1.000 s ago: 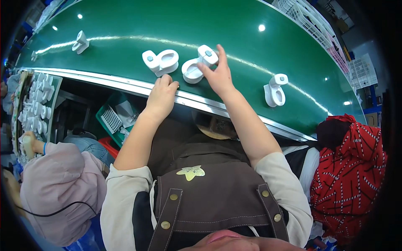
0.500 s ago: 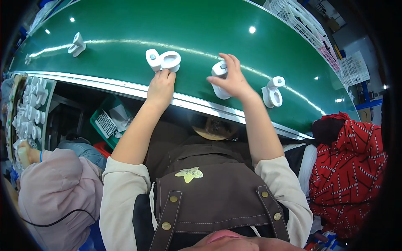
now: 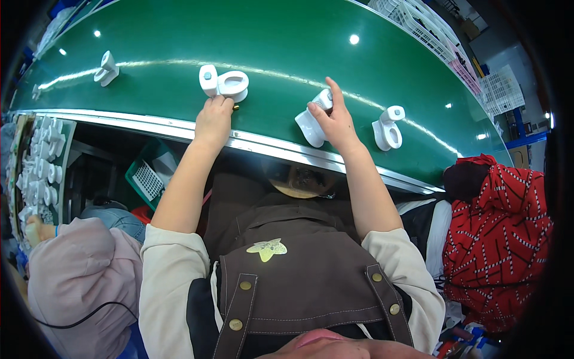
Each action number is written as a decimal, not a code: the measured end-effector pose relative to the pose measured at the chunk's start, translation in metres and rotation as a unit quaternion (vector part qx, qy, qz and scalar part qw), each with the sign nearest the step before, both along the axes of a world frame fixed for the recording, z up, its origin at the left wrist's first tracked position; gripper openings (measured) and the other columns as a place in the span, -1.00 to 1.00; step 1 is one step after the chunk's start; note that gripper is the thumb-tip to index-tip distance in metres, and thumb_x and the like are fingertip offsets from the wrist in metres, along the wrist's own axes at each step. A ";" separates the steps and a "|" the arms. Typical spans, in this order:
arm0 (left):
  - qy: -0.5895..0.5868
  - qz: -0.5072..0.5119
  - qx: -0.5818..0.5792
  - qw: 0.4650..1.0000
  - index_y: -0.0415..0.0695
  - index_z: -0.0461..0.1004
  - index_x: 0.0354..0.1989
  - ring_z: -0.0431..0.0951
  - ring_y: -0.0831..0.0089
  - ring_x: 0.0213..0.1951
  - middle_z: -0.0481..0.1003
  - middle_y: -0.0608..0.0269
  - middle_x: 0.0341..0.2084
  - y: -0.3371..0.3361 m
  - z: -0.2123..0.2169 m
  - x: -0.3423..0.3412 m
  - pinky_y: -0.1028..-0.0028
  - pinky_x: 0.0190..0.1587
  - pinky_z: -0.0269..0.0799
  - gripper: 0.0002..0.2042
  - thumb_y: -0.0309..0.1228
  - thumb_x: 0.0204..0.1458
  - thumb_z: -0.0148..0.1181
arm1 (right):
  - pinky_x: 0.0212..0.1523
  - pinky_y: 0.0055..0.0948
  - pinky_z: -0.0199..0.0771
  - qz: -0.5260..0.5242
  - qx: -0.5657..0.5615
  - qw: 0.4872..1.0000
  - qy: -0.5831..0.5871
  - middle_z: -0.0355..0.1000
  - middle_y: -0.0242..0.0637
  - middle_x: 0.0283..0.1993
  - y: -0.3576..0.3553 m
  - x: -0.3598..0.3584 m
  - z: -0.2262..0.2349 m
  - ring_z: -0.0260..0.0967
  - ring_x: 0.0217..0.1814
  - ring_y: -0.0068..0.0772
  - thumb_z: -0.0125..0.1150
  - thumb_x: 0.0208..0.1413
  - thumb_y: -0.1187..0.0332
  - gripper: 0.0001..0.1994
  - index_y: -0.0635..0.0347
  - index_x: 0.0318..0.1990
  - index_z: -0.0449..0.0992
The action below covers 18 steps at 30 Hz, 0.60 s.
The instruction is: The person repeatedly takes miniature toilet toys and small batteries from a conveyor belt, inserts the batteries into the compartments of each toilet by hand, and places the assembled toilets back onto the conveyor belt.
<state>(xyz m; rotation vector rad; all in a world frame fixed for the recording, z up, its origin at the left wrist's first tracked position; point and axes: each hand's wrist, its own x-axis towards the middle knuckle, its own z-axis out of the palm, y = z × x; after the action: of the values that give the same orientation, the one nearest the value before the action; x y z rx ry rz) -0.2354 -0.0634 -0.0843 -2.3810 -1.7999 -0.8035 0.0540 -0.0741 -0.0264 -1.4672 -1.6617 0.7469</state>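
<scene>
My left hand (image 3: pixel 214 121) is at the near side of a white miniature toilet (image 3: pixel 234 84) with a grey-blue button on its tank. Its fingers are closed against the toilet's base; their tips are partly hidden. A small brass-coloured piece (image 3: pixel 235 107) shows beside those fingertips; whether it is held or lies on the table I cannot tell. Farther right, my right hand (image 3: pixel 338 124) grips a second miniature toilet (image 3: pixel 310 128) by its tank, thumb in front and forefinger stretched along the far side. That toilet leans to the left.
More miniature toilets stand on the green table (image 3: pixel 287 36): one to the right (image 3: pixel 388 135), one far left (image 3: pixel 106 70). A rack of white parts (image 3: pixel 45 161) is at left, by a person in a pink top (image 3: pixel 84 263). Someone in red (image 3: pixel 496 239) sits right. White baskets (image 3: pixel 412 27) line the far edge.
My left hand and its toilet have shifted slightly left, and the brass-coloured piece has come into sight. My right hand has closed on its toilet, which has turned and tilted.
</scene>
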 end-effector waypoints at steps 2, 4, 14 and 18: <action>-0.047 -0.020 -0.020 0.998 -0.14 0.47 -0.37 0.48 0.14 -0.20 0.45 0.13 -0.33 -0.003 -0.001 0.006 0.23 -0.17 0.46 -0.95 -0.52 -0.01 0.16 | 0.14 -0.21 0.38 -0.014 -0.018 0.998 -0.056 0.34 0.06 0.12 -0.006 -0.002 0.007 0.44 0.05 -0.04 0.36 0.00 0.11 -0.20 0.12 0.36 0.12; -0.094 -0.042 -0.041 0.994 -0.15 0.48 -0.35 0.49 0.14 -0.21 0.45 0.12 -0.33 -0.008 0.001 0.016 0.24 -0.17 0.46 -0.94 -0.52 -0.02 0.20 | 0.12 -0.21 0.41 0.011 -0.028 0.983 -0.179 0.34 0.00 0.12 -0.009 -0.002 0.008 0.44 0.06 -0.11 0.35 0.03 0.13 -0.17 0.09 0.40 0.03; -0.752 -0.246 -0.295 0.536 -0.21 0.48 -0.23 0.40 0.69 -0.40 0.47 0.41 -0.42 -0.085 0.060 0.101 0.65 -0.33 0.34 -0.89 -0.56 0.09 0.24 | 0.19 -0.05 0.38 0.118 -0.214 0.625 0.741 0.38 -0.16 0.15 -0.068 -0.012 -0.027 0.37 0.18 -0.11 0.10 0.25 0.07 -0.47 -0.02 0.30 0.17; -0.705 -0.266 -0.260 0.604 -0.19 0.44 -0.24 0.37 0.68 -0.39 0.45 0.39 -0.33 -0.092 0.056 0.104 0.64 -0.33 0.30 -0.89 -0.57 0.10 0.24 | 0.19 -0.03 0.38 0.087 -0.193 0.619 0.756 0.39 -0.15 0.13 -0.080 -0.010 -0.026 0.38 0.16 -0.09 0.15 0.20 0.11 -0.47 -0.03 0.28 0.20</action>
<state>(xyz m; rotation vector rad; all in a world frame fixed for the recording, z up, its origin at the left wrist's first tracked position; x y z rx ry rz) -0.1309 -0.1557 -0.0288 -2.7240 -1.4284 -3.4139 0.0441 -0.1546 -0.0520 -0.3574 -0.2392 1.8061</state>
